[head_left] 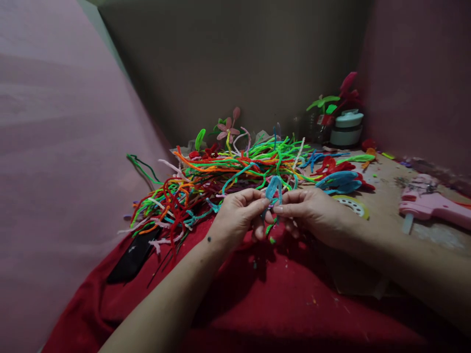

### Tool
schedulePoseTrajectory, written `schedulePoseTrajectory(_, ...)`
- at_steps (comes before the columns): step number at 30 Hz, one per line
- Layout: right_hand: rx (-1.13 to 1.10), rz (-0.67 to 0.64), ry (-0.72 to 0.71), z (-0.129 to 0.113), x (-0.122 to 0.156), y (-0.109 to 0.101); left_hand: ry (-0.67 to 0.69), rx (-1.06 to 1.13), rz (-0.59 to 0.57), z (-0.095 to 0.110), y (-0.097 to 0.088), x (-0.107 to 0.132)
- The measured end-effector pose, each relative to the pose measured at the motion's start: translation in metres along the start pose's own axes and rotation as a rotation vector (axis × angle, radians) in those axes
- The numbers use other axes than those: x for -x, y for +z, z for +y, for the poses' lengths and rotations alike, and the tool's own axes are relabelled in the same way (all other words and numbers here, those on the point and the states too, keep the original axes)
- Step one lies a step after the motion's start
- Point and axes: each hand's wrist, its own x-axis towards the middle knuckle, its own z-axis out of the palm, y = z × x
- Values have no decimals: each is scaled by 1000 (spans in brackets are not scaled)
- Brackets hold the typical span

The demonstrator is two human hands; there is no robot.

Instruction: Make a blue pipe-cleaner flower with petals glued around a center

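Between both hands is a light-blue pipe cleaner (pixel 273 187), bent into narrow upright loops. My left hand (pixel 245 211) pinches its lower left side, thumb against fingers. On the right side of the loops, my right hand (pixel 305 210) pinches with thumb and forefinger. A large tangled heap of pipe cleaners (pixel 221 166) in green, orange, red and blue lies just behind the hands. Blue looped petals (pixel 337 181) rest to the right, beyond my right hand. The lower ends of the held piece are partly hidden by my fingers.
A red cloth (pixel 250 294) covers the front. At left lies a black phone (pixel 134 257). A yellow tape roll (pixel 351 207), a pink glue gun (pixel 429 202) and a lidded container (pixel 346 128) are at right. Pipe-cleaner flowers (pixel 228 130) stand at the back.
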Motion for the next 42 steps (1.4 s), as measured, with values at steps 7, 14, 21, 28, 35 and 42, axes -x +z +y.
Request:
schedulePoseTrajectory(7, -170, 61, -256, -7, 4, 6, 13, -73, 61, 3, 5, 1)
schedulePoseTrajectory(14, 427, 256, -550, -3, 8, 7, -9, -166, 68, 2, 16, 3)
schedulePoseTrajectory(21, 849, 425, -788, 1, 13, 8, 7, -172, 73, 0, 14, 3)
schedulePoseTrajectory(28, 984, 437, -844, 1, 14, 8, -7, -169, 93, 1, 16, 4)
schedulePoseTrajectory(35, 1008, 295, -873, 3, 12, 7, 29, -169, 141, -4, 16, 3)
schedulePoseTrajectory(42, 733, 339, -675, 2, 11, 9, 130, -339, 213, -13, 15, 1)
